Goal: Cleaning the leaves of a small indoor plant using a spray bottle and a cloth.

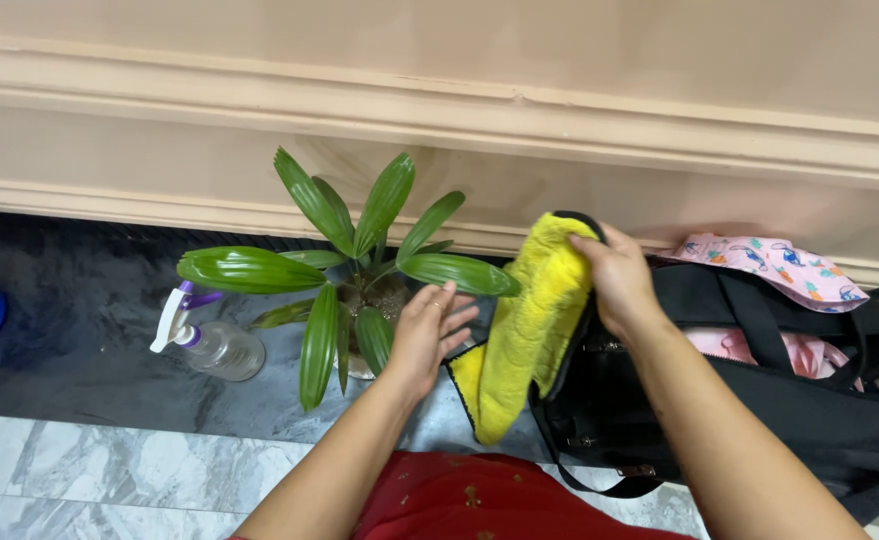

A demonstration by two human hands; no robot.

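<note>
My right hand (pixel 620 280) has its grip closed on the top edge of a yellow cloth (pixel 530 330); the cloth hangs down from the fingers, its lower end at about 7 o'clock from the hand, over the floor (pixel 110 460). My left hand (pixel 430 330) is open, fingers spread, holding nothing, palm turned toward the cloth and just beside it at its 9 o'clock. The potted plant (pixel 360 270) stands directly past the left hand, at 11 o'clock from it, one leaf touching or nearly touching the wrist; I cannot tell which. A clear spray bottle (pixel 210 345) with a white and purple trigger lies at 9 o'clock from the plant. A black bag (pixel 760 400) sits at 3 o'clock from the cloth, with pink printed fabric (pixel 770 265) on top. The wall moulding (pixel 460 130) runs behind everything, at 12 o'clock.
</note>
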